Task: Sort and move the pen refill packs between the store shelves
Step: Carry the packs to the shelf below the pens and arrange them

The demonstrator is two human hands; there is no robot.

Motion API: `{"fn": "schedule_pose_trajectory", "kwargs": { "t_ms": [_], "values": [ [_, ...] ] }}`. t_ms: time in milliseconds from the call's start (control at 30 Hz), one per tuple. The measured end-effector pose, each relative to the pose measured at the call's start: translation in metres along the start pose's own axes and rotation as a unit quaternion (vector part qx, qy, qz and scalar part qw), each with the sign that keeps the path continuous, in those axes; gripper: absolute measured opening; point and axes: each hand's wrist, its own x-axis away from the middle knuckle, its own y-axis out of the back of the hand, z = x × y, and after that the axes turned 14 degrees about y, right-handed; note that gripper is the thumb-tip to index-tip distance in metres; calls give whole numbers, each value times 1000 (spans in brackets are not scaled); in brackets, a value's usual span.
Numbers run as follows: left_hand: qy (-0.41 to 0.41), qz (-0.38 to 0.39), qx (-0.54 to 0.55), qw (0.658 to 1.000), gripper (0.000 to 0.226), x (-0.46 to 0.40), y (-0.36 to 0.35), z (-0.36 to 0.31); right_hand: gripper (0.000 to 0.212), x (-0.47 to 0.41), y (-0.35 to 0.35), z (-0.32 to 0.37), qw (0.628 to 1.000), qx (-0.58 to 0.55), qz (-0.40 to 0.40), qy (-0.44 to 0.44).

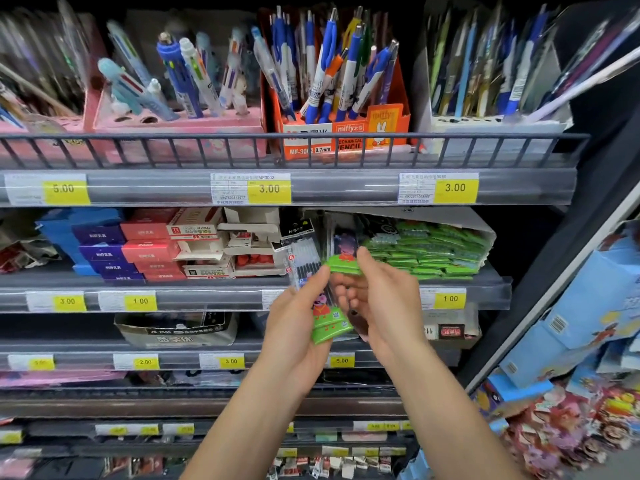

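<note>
Both bare forearms rise from the bottom centre of the frame and meet in front of the second shelf from the top. The left hand (294, 317) is turned thumb-up, its fingers curled round a small stack of clear plastic pen refill packs with green bottoms and a pink cartoon pig print (327, 322), their green ends pointing down toward the lower centre; a clear pack of dark refills with a red number tag (304, 263) stands up behind the thumb in the same grasp. The right hand (377, 292) sits just beside it, palm facing left, and pinches one more green-edged cartoon pack (343, 261) between thumb and forefinger at its upper tip, while its lower fingers hang loosely curled near the left hand's stack. Right of centre, the grey metal shelf (491, 282) carries a heaped pile of matching green refill packs (433, 251) under a bent cardboard flap. Red and blue flat boxes (138, 247) are stacked at centre left. An orange cardboard pencil display box (346, 133) stands at the upper centre.
</note>
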Motion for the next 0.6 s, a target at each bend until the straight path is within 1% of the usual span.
{"fn": "schedule_pose_trajectory", "kwargs": {
  "t_ms": [33, 67, 100, 133, 167, 200, 233, 267, 300, 333, 400, 500, 600],
  "values": [
    [2, -8, 4, 1000, 21, -3, -1, 0, 39, 3, 5, 0, 1000, 21, -9, 16],
    [6, -15, 11, 1000, 18, -6, -2, -1, 36, 4, 12, -2, 994, 93, -26, 60],
    [12, -17, 21, 1000, 18, -8, -3, -1, 29, 5, 22, -4, 964, 216, -46, 146],
    [17, -18, 32, 999, 22, -10, -3, -1, 21, 5, 31, -3, 897, 346, -67, 265],
    [20, -17, 38, 999, 26, -12, -3, -2, 15, 4, 38, -2, 810, 432, -66, 392],
    [22, -16, 41, 999, 29, -14, -3, -2, 16, 1, 43, -1, 723, 479, -28, 497],
    [25, -16, 39, 999, 30, -15, -3, -1, 21, -7, 45, 0, 651, 504, 43, 565],
    [28, -16, 35, 999, 31, -16, -3, 0, 26, -16, 46, 2, 600, 520, 117, 597],
    [29, -17, 30, 999, 31, -16, -3, 1, 30, -25, 45, 4, 567, 531, 176, 604],
    [30, -18, 26, 999, 31, -16, -4, 1, 30, -33, 43, 6, 548, 540, 216, 601],
    [35, -17, 22, 999, 31, -14, -3, 1, 29, -47, 41, 7, 530, 555, 246, 593],
    [49, -20, 14, 998, 32, -9, 2, 1, 31, -62, 40, 3, 528, 558, 241, 593],
    [59, -30, -8, 998, 25, -2, 9, 5, 32, -75, 36, -1, 534, 546, 223, 606]
  ]
}}
